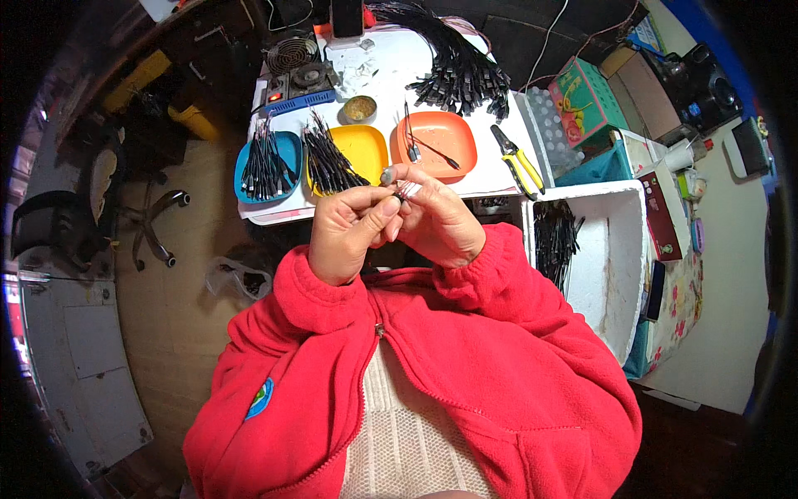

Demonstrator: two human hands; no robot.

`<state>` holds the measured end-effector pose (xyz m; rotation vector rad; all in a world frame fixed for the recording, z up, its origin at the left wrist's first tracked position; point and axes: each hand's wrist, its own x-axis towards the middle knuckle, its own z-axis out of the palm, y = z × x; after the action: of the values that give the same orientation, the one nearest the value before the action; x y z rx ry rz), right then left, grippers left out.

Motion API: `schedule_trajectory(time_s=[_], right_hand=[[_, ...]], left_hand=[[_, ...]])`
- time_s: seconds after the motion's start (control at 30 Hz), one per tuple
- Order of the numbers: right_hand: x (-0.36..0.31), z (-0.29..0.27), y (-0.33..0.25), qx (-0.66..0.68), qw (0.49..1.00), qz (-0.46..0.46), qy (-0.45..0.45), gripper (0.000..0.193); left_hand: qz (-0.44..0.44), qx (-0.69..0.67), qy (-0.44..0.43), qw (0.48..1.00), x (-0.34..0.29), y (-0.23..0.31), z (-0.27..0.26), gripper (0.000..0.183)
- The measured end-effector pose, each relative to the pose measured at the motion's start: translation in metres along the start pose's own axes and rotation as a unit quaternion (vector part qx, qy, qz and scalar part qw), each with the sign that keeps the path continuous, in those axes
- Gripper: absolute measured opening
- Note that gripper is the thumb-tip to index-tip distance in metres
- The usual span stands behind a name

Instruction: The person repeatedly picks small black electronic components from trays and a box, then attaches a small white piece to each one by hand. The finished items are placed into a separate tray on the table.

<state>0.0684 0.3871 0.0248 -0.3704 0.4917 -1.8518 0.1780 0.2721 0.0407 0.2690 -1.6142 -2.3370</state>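
Note:
Close together in front of my chest, above the table's near edge, my left hand [356, 220] and my right hand [445, 216] pinch at the same spot. Between the fingertips is a small dark cable end with thin pale strands [407, 190]; most of it is covered by the fingers. Just beyond the hands, an orange tray [453, 125] holds a couple of short black cables [434, 150]. A yellow tray [370, 141] and a blue tray [287, 140] to the left each carry a bundle of black cables with connectors.
Yellow-handled wire strippers [522, 163] lie at the table's right edge. A small metal bowl [360, 109] and a blue device with a fan [301, 87] stand farther back, near a heap of black cables [461, 71]. A white foam box [611, 258] with cables is at my right.

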Motion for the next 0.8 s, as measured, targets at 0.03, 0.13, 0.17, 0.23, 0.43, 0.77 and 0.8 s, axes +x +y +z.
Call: schedule_trajectory(time_s=[0.03, 0.13, 0.17, 0.23, 0.43, 0.77, 0.8], right_hand=[[0.002, -0.001, -0.001, -0.020, 1.000, 0.000, 0.001, 0.019], [0.004, -0.002, -0.017, -0.219, 0.971, -0.097, 0.020, 0.012], [0.005, -0.002, -0.022, -0.305, 0.945, -0.116, 0.030, 0.012], [0.002, 0.001, -0.029, -0.486, 0.863, -0.141, 0.007, 0.018], [-0.002, 0.003, -0.015, -0.479, 0.865, -0.148, 0.004, 0.022], [-0.023, -0.011, -0.042, -0.463, 0.864, -0.181, 0.080, 0.011], [-0.030, -0.008, -0.045, -0.562, 0.802, -0.200, 0.035, 0.013]], left_hand=[[-0.002, 0.007, -0.007, 1.000, 0.001, 0.001, -0.002, 0.016], [-0.012, 0.022, -0.013, 1.000, 0.004, 0.003, -0.008, 0.017], [-0.016, 0.028, -0.017, 0.999, 0.004, 0.003, -0.009, 0.016], [-0.022, 0.040, -0.025, 0.999, 0.004, 0.003, -0.010, 0.015], [-0.029, 0.059, -0.053, 0.996, 0.000, 0.004, -0.011, 0.012], [-0.069, 0.006, -0.064, 0.996, -0.014, 0.010, -0.017, 0.014], [-0.075, 0.008, -0.086, 0.993, -0.014, 0.012, -0.019, 0.014]])
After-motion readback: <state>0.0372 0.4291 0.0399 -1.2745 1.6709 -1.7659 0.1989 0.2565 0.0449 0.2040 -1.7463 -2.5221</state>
